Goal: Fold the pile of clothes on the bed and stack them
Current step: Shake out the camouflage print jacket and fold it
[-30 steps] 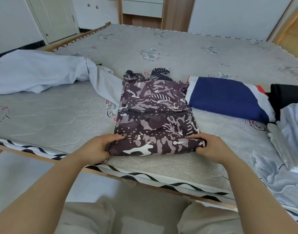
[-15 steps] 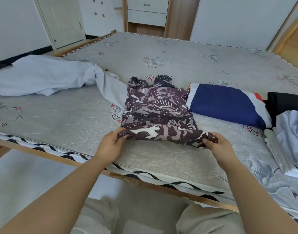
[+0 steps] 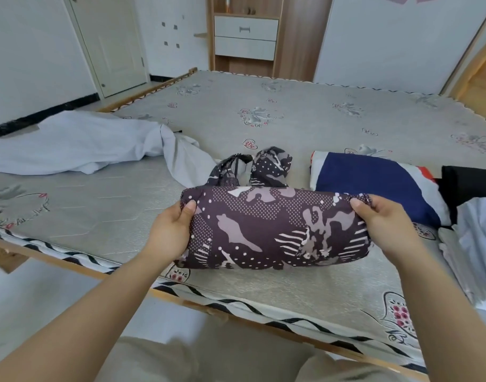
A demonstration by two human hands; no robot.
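Note:
A dark purple patterned garment [image 3: 274, 227] lies on the bed [image 3: 263, 111] near its front edge, its near end lifted and turned back over the rest. My left hand [image 3: 170, 232] grips the fold's left corner, thumb on top. At the opposite corner my right hand [image 3: 379, 227] holds the cloth the same way. The garment's far end [image 3: 263, 166] pokes out behind the fold. A folded navy garment with white and red edges [image 3: 374, 186] sits just to the right.
A loose pale blue garment [image 3: 79, 144] sprawls at the left of the mattress. A black item [image 3: 470, 186] and light blue and white clothes [image 3: 476, 244] lie at the right. The wooden bed frame edge [image 3: 181, 297] runs in front of me.
Both hands have lifted the garment's near edge off the mattress and carried it away from me, folding it over the far half. The camera has tilted upward.

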